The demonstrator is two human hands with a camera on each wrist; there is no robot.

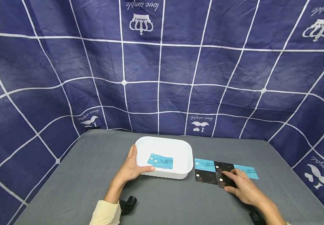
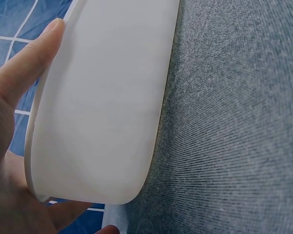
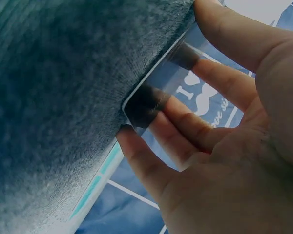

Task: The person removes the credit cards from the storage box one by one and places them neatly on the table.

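My left hand (image 1: 133,165) holds the white plastic tray (image 1: 182,171) by its left end, the thumb lying on the near rim. In the left wrist view, fingers (image 2: 71,212) reach round the tray's end. Light-blue VIP cards (image 1: 164,162) overlap inside the tray. On the right, my right hand (image 1: 241,186) pinches a black VIP card (image 1: 224,181) by its edges, low over the table. Beside it lies another black card (image 1: 205,177). Behind them are a blue card (image 1: 204,164), a black card (image 1: 221,166) and a second blue card (image 1: 249,171), partly under the hand.
Grey cloth (image 1: 164,203) covers the table. A dark blue curtain (image 1: 173,68) with white lines hangs behind it and along both sides. Black straps (image 1: 128,204) sit on the wrists.
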